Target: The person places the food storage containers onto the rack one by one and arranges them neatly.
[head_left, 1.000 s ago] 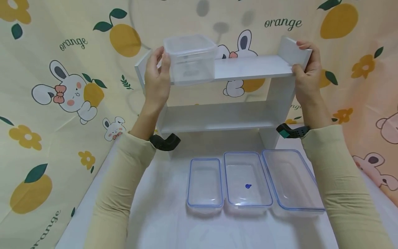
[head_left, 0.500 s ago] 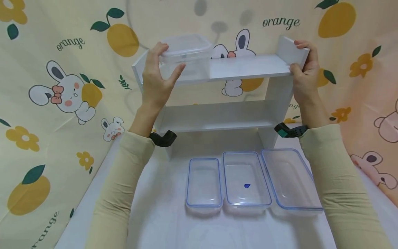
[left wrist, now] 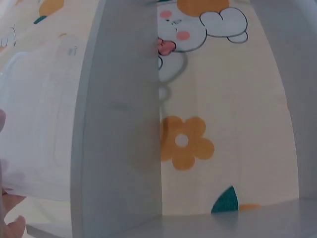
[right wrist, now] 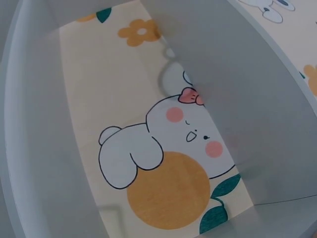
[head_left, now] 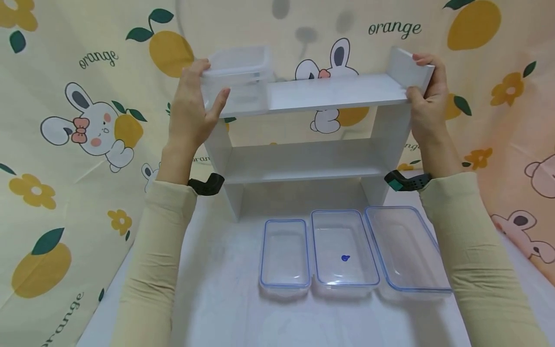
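Note:
A clear plastic food container with a frosted lid (head_left: 238, 82) stands at the left end of the top board of a white shelf unit (head_left: 321, 94). My left hand (head_left: 191, 103) holds its left side, fingers at the lid's edge and thumb across the front. In the left wrist view, the container (left wrist: 37, 124) shows at the left, with fingertips (left wrist: 12, 203) beside it. My right hand (head_left: 427, 99) grips the raised right end panel (head_left: 407, 70), thumb in front and fingers over the edge. The right wrist view shows shelf boards (right wrist: 237, 89) but no hand.
On the white table (head_left: 243, 320), three clear boxes with blue rims stand in a row before the shelf: a small one (head_left: 285, 284), a middle one (head_left: 334, 241) with a blue mark, and a larger one (head_left: 403, 241). A printed cloth (head_left: 108, 183) hangs behind.
The food container has slid left along the top board, and my left hand has moved left with it. My left thumb has spread across its front. My right hand keeps its grip.

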